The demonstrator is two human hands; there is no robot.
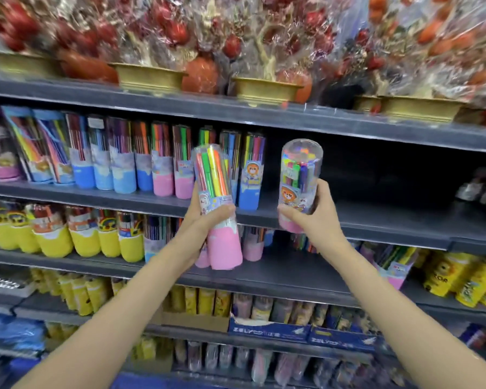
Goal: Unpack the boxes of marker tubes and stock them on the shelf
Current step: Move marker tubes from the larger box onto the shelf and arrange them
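Stocking step: left hand (205,220) grips pink marker tubes (222,209), right hand (309,217) grips another tube (299,181). Next, likely: stand both in shelf (376,217) gap beside row (152,161).

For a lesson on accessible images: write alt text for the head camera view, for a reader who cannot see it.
A person's left hand and right hand each grip a pink-based marker tube, left tube and right tube, raised before a grey shelf. To the left stands a row of blue- and pink-based tubes; to the right, empty space.

Left hand (205,220) hides part of its marker tubes (218,209); top-shelf ornaments (180,32) blurred.
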